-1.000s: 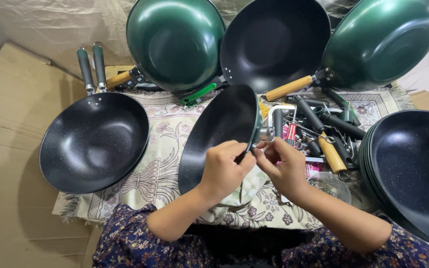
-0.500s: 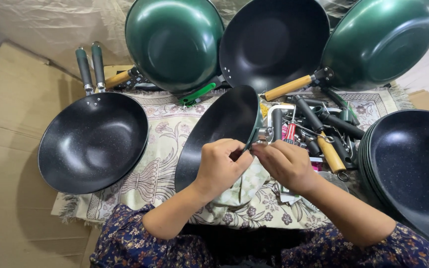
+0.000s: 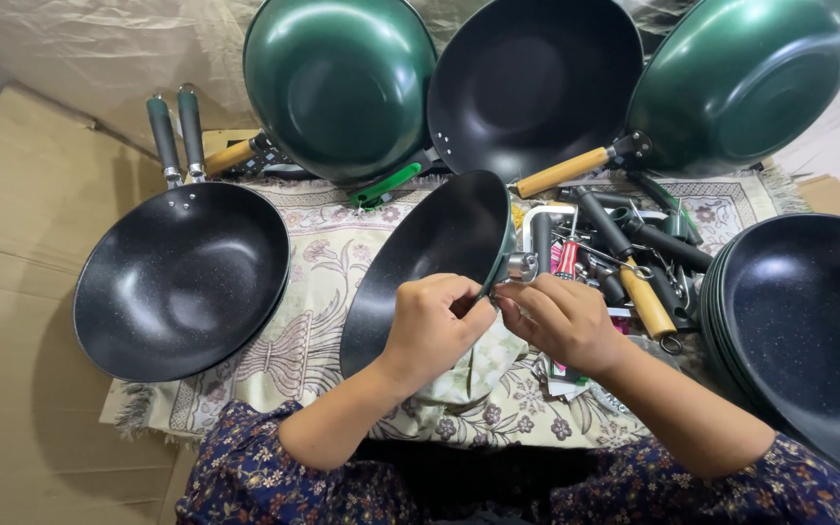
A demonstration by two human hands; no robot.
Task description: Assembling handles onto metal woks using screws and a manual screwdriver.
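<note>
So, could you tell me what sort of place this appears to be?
Probably a small makeshift workshop where pans get their handles fitted. Both hands, left hand and right hand, work at a tilted dark pan over a floral cloth on flattened cardboard, beside loose handles and stacked pans.

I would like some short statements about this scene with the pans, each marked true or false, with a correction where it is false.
1. Both hands work at the rim of the tilted dark pan. True: the left hand and right hand meet at its metal handle bracket.
2. The pan on the left has no handle. False: two grey-green handles stick out from its far edge.
3. Three pans lean upright at the back. True: two show green, and the middle one is dark.
4. The cloth under the work is plain white. False: it is cream with a flower pattern.
5. Loose handles lie to the right of the held pan. True.
</note>
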